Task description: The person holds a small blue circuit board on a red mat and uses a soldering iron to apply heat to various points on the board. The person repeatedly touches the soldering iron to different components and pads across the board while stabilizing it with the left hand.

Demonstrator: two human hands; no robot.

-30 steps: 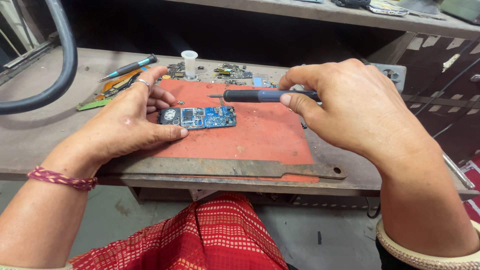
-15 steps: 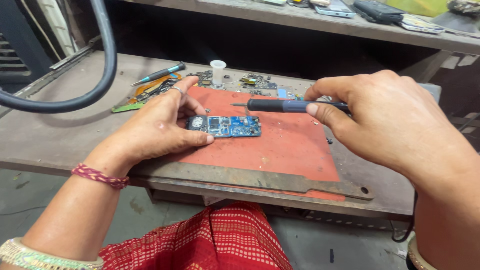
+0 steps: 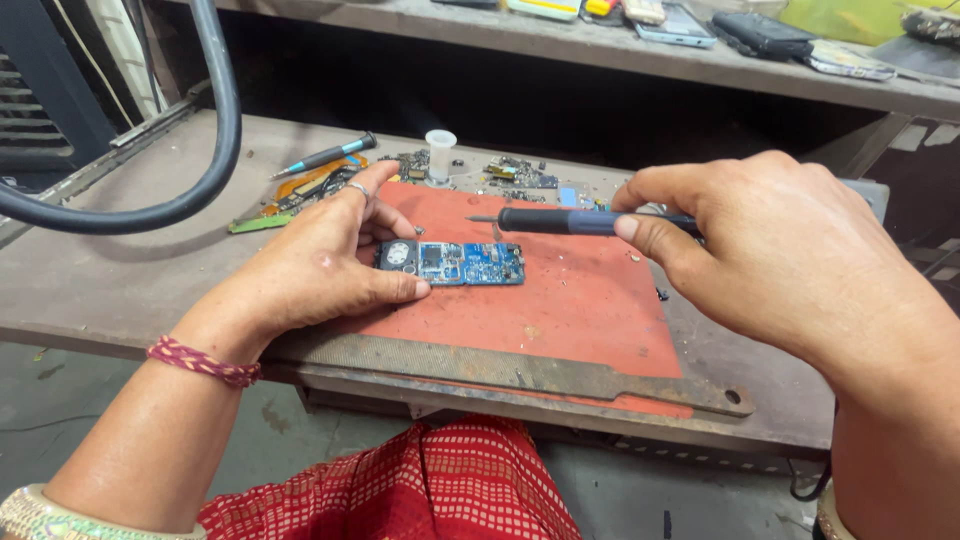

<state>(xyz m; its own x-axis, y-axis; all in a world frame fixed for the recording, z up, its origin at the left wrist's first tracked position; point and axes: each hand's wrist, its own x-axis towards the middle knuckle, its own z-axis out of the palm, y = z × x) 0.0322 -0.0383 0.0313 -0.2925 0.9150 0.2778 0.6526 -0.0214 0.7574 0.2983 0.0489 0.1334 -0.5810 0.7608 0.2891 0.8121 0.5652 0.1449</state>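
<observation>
The rear of the dark-handled screwdriver (image 3: pixel 570 221) vanishes inside the right hand (image 3: pixel 770 250). The left hand (image 3: pixel 320 265) covers the left end of the small blue circuit board (image 3: pixel 455 263). The scattered parts (image 3: pixel 515 175) behind the red mat (image 3: pixel 560 300) are too tiny to identify. The thick black hose (image 3: pixel 190 130) runs off the top edge.

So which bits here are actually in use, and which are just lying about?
In use:
left hand steadying blue board
right hand holding screwdriver
red mat

Lying about:
second screwdriver
white cup
loose parts
black hose
</observation>
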